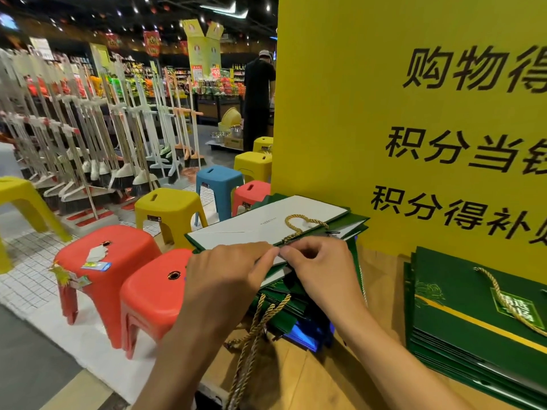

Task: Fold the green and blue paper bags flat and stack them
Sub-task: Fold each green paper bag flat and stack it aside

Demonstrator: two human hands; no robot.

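- The left hand (228, 270) and the right hand (319, 267) are meeting at the near edge of a white-lined green bag (266, 223), fingertips almost touching each other.
- The left fingers are lying close together and pinching that edge. The right fingers are curling tightly and pinching it just beside them.
- The bag is lying nearly flat on a loose pile of green bags (284, 309) by the left edge of the wooden counter (381, 291). Its gold rope handle (299, 224) is looping over the white face, where a thin line of print is too small to read.
- A blue bag (307, 335) is peeking out from under the pile, and more rope handles (251, 335) are trailing toward the counter's near edge.
- A neat stack of flat green bags (461, 327) is sitting at the counter's right end. The top one is showing a gold stripe, a leaf drawing and a small green label whose characters are blurred.
- The stack is lying at the foot of a yellow sign (370, 113) along the back edge, which is reading "购物得", "积分当" and "积分得补", each line cut off at the right.
- Red stools (118, 255), a yellow stool (168, 208) and a blue stool (217, 179) are standing left of the counter, one red seat carrying stickers (96, 261).
- Brooms (88, 143) are hanging in racks behind, a red tag (216, 73) is showing "99", and a person in black (257, 93) is standing far off.
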